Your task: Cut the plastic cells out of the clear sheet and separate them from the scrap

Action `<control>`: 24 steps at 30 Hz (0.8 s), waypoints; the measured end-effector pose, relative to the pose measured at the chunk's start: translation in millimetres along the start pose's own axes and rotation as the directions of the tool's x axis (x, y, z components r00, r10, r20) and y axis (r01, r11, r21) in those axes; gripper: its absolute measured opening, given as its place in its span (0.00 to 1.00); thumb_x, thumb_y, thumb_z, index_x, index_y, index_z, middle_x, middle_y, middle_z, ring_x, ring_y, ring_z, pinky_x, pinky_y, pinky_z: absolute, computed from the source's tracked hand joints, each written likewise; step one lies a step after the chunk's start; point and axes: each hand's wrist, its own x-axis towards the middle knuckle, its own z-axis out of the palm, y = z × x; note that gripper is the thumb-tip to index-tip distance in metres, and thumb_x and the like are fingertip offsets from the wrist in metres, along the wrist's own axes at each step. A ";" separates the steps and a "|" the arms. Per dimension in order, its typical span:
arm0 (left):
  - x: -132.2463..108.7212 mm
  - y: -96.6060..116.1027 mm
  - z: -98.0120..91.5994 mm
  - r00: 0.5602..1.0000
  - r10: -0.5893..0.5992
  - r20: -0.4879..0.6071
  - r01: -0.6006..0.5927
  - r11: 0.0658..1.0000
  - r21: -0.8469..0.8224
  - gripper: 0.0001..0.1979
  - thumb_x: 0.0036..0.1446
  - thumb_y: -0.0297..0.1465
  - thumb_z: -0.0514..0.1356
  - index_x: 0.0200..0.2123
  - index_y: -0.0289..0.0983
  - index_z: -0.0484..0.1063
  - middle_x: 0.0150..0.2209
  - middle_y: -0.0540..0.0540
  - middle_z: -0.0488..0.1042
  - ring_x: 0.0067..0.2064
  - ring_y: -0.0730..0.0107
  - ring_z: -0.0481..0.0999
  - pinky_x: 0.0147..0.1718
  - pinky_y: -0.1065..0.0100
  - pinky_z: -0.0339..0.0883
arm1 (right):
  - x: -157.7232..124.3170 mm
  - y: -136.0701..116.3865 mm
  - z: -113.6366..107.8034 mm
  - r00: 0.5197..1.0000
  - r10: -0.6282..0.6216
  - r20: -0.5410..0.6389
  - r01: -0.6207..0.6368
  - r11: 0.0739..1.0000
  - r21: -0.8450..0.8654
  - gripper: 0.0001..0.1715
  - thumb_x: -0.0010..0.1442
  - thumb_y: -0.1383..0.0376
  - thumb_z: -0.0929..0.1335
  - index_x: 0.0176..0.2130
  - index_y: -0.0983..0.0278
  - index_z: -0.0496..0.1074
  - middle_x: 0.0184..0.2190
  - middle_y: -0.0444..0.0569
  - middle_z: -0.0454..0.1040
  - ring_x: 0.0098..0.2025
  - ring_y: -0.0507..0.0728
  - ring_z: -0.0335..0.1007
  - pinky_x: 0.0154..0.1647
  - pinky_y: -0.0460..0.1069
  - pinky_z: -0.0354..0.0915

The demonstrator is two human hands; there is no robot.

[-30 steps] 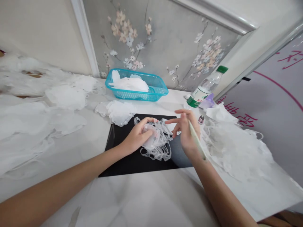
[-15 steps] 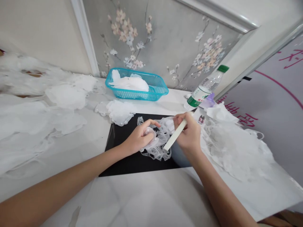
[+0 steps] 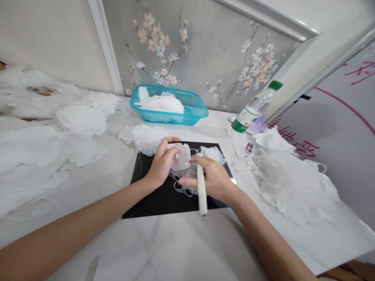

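Note:
My left hand [image 3: 159, 168] grips a thin, translucent white sheet piece [image 3: 182, 157] with small round tabs along its edge, thumb over its face. My right hand [image 3: 218, 179] has a pale, slim stick-like tool [image 3: 202, 195] tucked in its fingers, hanging toward me; its working end cannot be made out. The right thumb and forefinger are spread beside the piece's right edge. Under both hands, tangled clear loops [image 3: 184, 190] lie on a black mat [image 3: 155, 205]. A small stack of similar white pieces [image 3: 213, 154] rests at the mat's far right.
A blue plastic basket [image 3: 172, 119] with white pieces stands against the wall. White piles lie left [image 3: 79, 150] and right [image 3: 293, 183], with a smaller pile [image 3: 149, 136] behind the mat. A water bottle [image 3: 247, 115] leans at the back right, near a small dark object [image 3: 249, 148].
My left hand has raised the white piece off the tangled loops. My right hand has moved left toward it, turning the pale tool from slanting across the loops to pointing toward me.

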 end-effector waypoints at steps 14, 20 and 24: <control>57.9 6.7 -74.4 0.937 0.316 -0.146 -0.021 0.470 0.883 0.13 0.49 0.30 0.57 0.40 0.36 0.68 0.44 0.40 0.73 0.48 0.49 0.67 0.50 0.51 0.58 | -2.8 1.0 7.3 0.979 -0.102 0.174 0.110 0.993 -0.038 0.26 0.52 0.79 0.63 0.46 0.60 0.75 0.39 0.49 0.78 0.39 0.57 0.73 0.39 0.49 0.68; 50.4 10.4 -63.9 0.886 0.458 -0.074 -0.138 0.413 0.900 0.16 0.53 0.33 0.56 0.45 0.34 0.66 0.50 0.35 0.68 0.55 0.46 0.62 0.55 0.48 0.51 | -3.0 3.9 6.9 0.997 -0.071 -0.034 0.077 0.968 0.238 0.14 0.59 0.67 0.65 0.42 0.62 0.78 0.34 0.47 0.79 0.33 0.55 0.74 0.35 0.46 0.67; 27.9 29.8 -29.6 0.935 0.302 0.187 -0.355 0.785 0.508 0.22 0.55 0.40 0.57 0.51 0.36 0.62 0.55 0.39 0.65 0.56 0.56 0.64 0.56 0.56 0.55 | -0.8 2.2 2.7 0.975 0.132 -0.180 -0.015 0.843 0.537 0.13 0.58 0.58 0.67 0.34 0.65 0.77 0.22 0.43 0.70 0.23 0.49 0.63 0.23 0.44 0.59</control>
